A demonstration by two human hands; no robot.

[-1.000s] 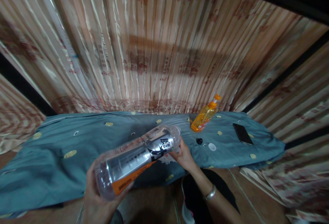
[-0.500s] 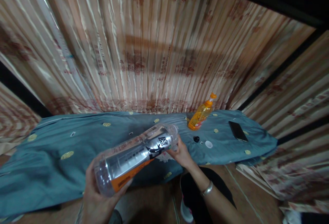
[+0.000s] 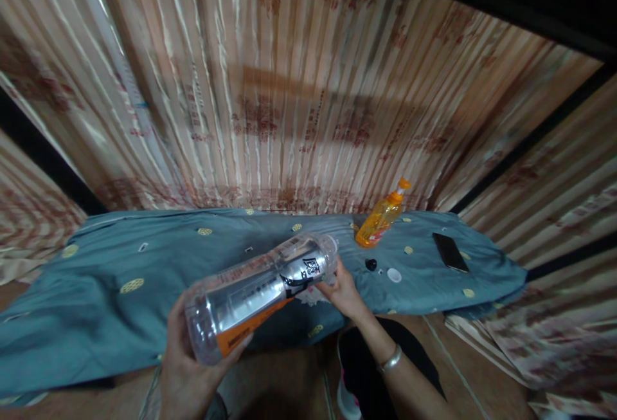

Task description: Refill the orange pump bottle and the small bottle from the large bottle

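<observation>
A clear plastic bottle [image 3: 260,294] with a silver, black and orange label lies tilted in the air, its base toward me. My left hand [image 3: 186,375] grips it round the base end. My right hand [image 3: 344,291] is closed round the neck end, where the cap would be; the cap itself is hidden by the fingers. A silver bracelet sits on my right wrist. Both hands hover over the near edge of a table covered by a teal cloth [image 3: 110,278].
On the cloth stand an orange squeeze bottle [image 3: 382,222], a small black cap [image 3: 371,265], a white round lid [image 3: 394,274] and a dark phone [image 3: 450,252]. A striped curtain hangs behind the table. A dark shoe shows below my right arm.
The bottle and both hands keep the same grip; only the view has shifted slightly.
</observation>
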